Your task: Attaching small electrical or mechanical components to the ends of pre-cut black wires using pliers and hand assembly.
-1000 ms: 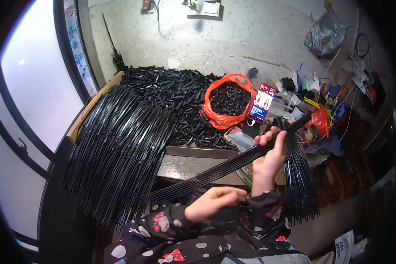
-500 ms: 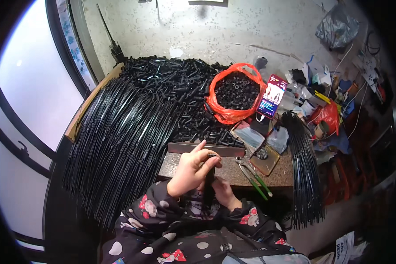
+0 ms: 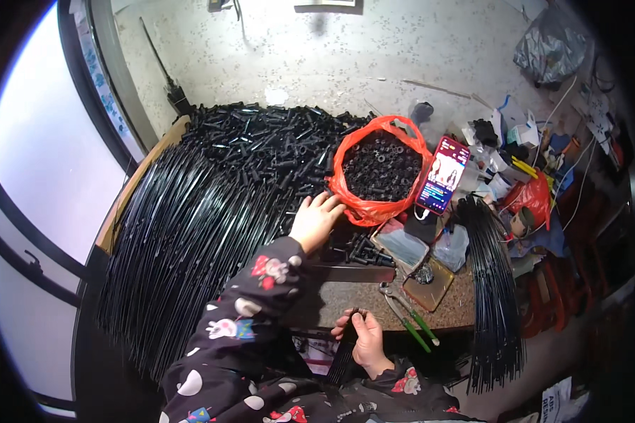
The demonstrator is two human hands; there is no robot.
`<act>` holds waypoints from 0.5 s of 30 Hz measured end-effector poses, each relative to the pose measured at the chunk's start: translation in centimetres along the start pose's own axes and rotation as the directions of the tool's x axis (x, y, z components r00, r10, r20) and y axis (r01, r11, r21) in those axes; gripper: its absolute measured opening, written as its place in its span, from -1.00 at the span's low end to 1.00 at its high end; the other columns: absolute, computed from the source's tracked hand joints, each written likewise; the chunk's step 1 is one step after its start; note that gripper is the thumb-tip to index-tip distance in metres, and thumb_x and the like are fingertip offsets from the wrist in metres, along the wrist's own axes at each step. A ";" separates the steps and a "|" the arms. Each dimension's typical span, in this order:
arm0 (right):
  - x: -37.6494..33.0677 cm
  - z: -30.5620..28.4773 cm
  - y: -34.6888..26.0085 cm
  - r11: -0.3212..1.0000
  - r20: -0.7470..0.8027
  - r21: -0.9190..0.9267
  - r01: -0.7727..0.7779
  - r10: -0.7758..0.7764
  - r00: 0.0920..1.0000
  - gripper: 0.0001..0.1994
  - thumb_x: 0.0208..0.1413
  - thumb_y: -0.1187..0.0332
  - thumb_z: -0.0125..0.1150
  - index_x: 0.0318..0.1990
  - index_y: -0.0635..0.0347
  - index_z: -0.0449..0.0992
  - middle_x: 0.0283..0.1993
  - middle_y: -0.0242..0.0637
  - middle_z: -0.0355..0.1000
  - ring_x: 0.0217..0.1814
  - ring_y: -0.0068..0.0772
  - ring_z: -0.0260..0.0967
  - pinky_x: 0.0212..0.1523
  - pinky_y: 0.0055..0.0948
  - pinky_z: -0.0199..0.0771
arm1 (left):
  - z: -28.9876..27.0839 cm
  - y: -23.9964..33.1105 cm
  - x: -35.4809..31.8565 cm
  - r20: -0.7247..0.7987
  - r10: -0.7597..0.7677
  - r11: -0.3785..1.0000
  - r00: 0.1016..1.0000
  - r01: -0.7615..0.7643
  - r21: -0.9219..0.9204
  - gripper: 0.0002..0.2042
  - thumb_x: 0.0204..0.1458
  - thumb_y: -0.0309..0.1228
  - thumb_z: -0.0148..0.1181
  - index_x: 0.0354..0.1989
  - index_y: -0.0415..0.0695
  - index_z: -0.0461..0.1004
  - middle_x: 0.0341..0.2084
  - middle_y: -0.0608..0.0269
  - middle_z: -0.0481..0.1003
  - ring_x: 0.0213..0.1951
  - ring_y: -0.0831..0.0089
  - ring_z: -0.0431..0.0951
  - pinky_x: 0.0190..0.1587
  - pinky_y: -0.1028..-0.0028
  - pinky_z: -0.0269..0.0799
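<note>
Stretched forward, my left hand (image 3: 316, 221) lies over the near side of a heap of short black tubular parts (image 3: 261, 144), close to a red plastic bag (image 3: 367, 212). Its fingers are spread, and I see nothing held in them. Nearer to me, my right hand (image 3: 367, 342) is closed above the table's front edge, thumb against fingers. A small dark tip shows at those fingertips, too little to name. Some thin black strands (image 3: 341, 363) hang below that hand; whether it holds them is hidden.
Long thin black rods (image 3: 190, 254) cover the left side; another bundle (image 3: 481, 296) hangs over the right edge. Small black rings (image 3: 379, 166) fill the red bag. A lit phone (image 3: 442, 175), green-handled pliers (image 3: 407, 317), an amber tray (image 3: 430, 285) and a metal strip (image 3: 349, 273) are near.
My left hand has left my right hand and moved forward to the heap, its fingers opening. The right hand has moved slightly down and right. The long black piece between them no longer shows clearly.
</note>
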State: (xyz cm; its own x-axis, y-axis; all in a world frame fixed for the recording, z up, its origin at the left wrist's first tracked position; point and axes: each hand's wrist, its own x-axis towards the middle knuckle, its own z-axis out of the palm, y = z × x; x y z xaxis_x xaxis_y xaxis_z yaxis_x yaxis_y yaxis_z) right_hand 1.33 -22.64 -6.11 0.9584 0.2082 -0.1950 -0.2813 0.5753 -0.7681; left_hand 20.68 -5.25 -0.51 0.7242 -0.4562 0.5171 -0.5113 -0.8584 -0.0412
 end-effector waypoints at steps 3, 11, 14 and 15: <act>0.0 0.6 0.2 0.999 0.009 -0.041 -0.011 0.012 1.000 -0.79 0.17 0.26 -0.06 -0.18 0.21 0.31 -0.36 -0.24 0.40 -0.43 -0.35 0.43 -0.43 -0.48 0.40 | 1.8 -2.6 0.7 0.364 -0.186 0.978 0.913 0.135 0.161 -0.76 -0.11 -0.41 -0.02 -0.23 0.01 0.46 -0.39 0.30 0.50 -0.24 0.27 0.48 -0.17 0.33 0.39; -0.5 3.1 -0.6 0.983 -0.006 -0.181 0.031 -0.032 0.999 -0.80 0.21 0.29 -0.13 -0.19 0.23 0.29 -0.35 -0.24 0.40 -0.44 -0.46 0.41 -0.43 -0.54 0.43 | -5.1 -7.8 -2.5 0.218 -0.427 0.274 0.878 0.356 -0.894 -0.87 -0.11 -0.53 0.03 -0.36 -0.18 0.29 -0.48 0.26 0.45 -0.46 0.55 0.39 -0.39 0.56 0.31; 0.9 1.3 2.7 0.980 0.029 -0.200 0.012 -0.006 1.000 -0.80 0.21 0.28 -0.14 -0.19 0.24 0.27 -0.33 -0.21 0.39 -0.44 -0.43 0.41 -0.44 -0.53 0.43 | -6.5 -7.2 -7.0 0.240 -0.277 0.853 0.930 0.353 -0.385 -0.84 -0.18 -0.37 0.16 -0.45 -0.17 0.43 -0.52 0.01 0.48 -0.40 0.10 0.51 -0.34 0.26 0.40; 1.0 -0.9 2.2 0.979 -0.071 -0.198 0.049 -0.064 0.995 -0.79 0.21 0.27 -0.14 -0.19 0.24 0.27 -0.32 -0.20 0.39 -0.44 -0.42 0.41 -0.44 -0.52 0.44 | -3.7 -4.5 -5.2 0.358 -0.255 0.916 0.898 0.343 -0.207 -0.83 -0.23 -0.31 0.19 -0.51 -0.14 0.48 -0.52 0.02 0.49 -0.39 0.06 0.50 -0.32 0.23 0.42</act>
State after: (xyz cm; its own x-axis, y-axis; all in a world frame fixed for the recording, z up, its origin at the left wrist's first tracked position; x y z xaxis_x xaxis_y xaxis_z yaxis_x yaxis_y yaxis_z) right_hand 1.77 -21.92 -8.55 0.9755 0.1144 -0.1879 -0.2188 0.4167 -0.8823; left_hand 17.52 1.84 0.21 0.9466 -0.2747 0.1685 -0.3160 -0.8943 0.3170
